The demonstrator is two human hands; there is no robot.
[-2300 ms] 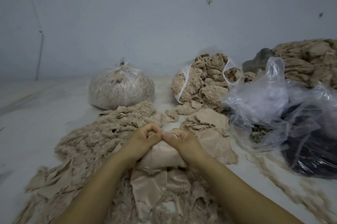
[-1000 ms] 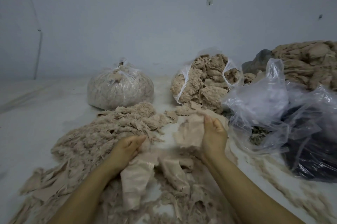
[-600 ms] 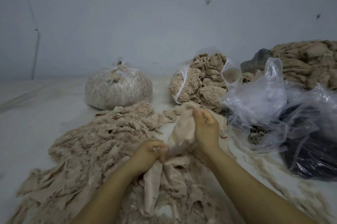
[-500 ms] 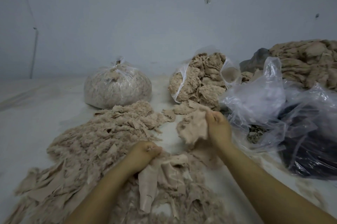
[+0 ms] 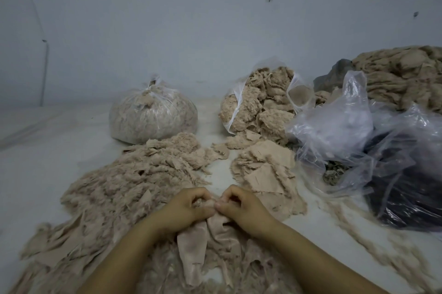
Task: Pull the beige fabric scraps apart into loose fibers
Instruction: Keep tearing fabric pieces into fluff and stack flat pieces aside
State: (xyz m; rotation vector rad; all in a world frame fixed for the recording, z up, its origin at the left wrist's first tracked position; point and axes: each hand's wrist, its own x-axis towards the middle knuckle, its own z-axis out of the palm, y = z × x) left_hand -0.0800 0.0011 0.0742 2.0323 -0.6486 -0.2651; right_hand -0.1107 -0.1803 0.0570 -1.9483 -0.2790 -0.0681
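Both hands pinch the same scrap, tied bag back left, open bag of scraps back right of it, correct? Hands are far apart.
Wrong on one point: in the head view the left hand and right hand pinch the scrap close together, nearly touching. The rest holds.

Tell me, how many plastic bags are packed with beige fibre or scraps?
2. The tied bag stands at back left, behind the loose fibre pile. The open bag stands at back centre. The crumpled plastic at right may hide more.
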